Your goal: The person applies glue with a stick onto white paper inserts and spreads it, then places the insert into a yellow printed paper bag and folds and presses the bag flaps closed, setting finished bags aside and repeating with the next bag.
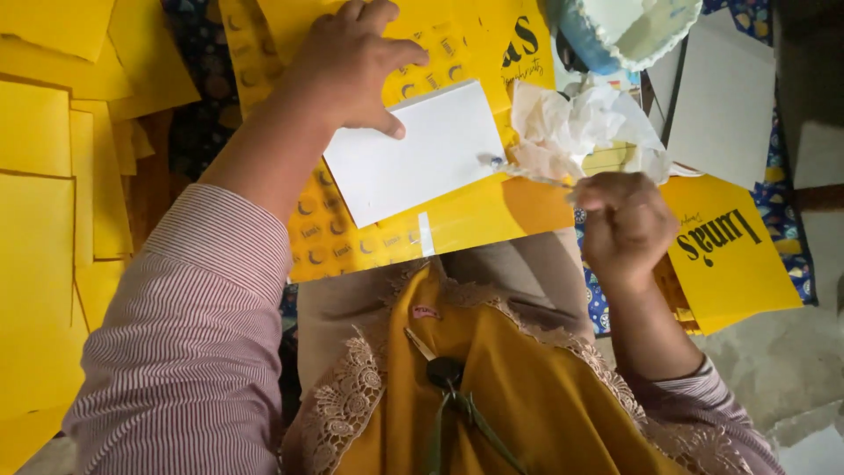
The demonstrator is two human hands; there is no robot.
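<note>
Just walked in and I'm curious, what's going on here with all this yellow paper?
A person is pressing a white flap flat on a printed yellow sheet with the left hand. The right hand holds a thin brush whose tip rests at the flap's edge. Crumpled white paper lies nearby, and yellow sheets are stacked on the left.

Stacks of plain yellow sheets (40,202) crowd the left side. A dark blue patterned cloth (204,105) covers the work surface beneath, showing again at right. Bare grey concrete floor (774,369) appears near right. Soft, even daylight throughout.
</note>
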